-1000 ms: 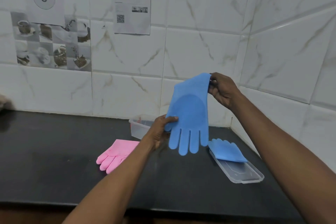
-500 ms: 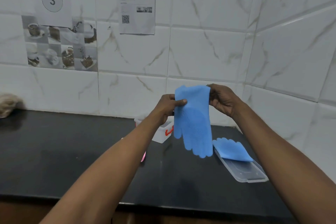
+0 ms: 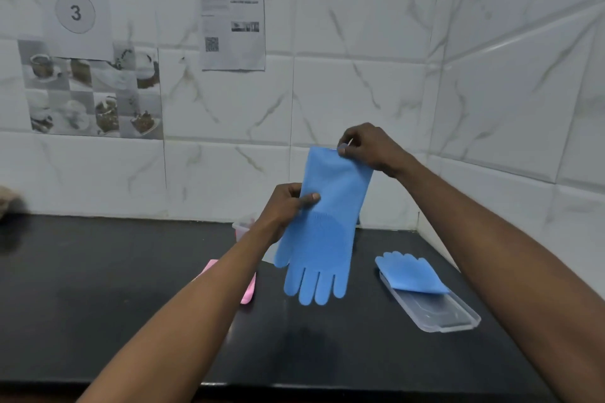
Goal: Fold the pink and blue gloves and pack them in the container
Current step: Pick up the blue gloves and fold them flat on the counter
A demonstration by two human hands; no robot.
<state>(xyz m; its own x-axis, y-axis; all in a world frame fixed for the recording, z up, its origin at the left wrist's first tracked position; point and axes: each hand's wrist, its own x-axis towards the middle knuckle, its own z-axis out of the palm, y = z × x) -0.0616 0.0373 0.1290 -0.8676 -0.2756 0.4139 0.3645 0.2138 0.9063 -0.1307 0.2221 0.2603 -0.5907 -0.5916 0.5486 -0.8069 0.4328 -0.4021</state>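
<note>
Head view, reading left to right. A black countertop (image 3: 98,271) runs along a wall of white marbled tiles. On the wall at far left hangs a sheet bearing the numeral 3 (image 3: 75,6), with a patchwork of food pictures (image 3: 91,95) below it; further right hangs a printed notice (image 3: 232,18) with a QR code.

A pink glove (image 3: 247,291) lies on the countertop, largely hidden behind the left forearm; only its edges show. Behind the left wrist, a corner of a clear plastic container (image 3: 241,228) is visible against the wall; its contents cannot be made out.

The left hand (image 3: 288,206) is closed on the left edge of a blue glove (image 3: 322,226), thumb on the front face at mid-length. The glove hangs upright above the countertop, cuff uppermost, fingers pointing down, textured palm patch facing the camera. The right hand (image 3: 368,147) pinches the upper right corner of the cuff between thumb and fingers.

To the right, a clear plastic lid (image 3: 458,317) lies flat on the countertop. A second blue glove (image 3: 409,271), folded, rests across its far end, well apart from the held glove.
</note>
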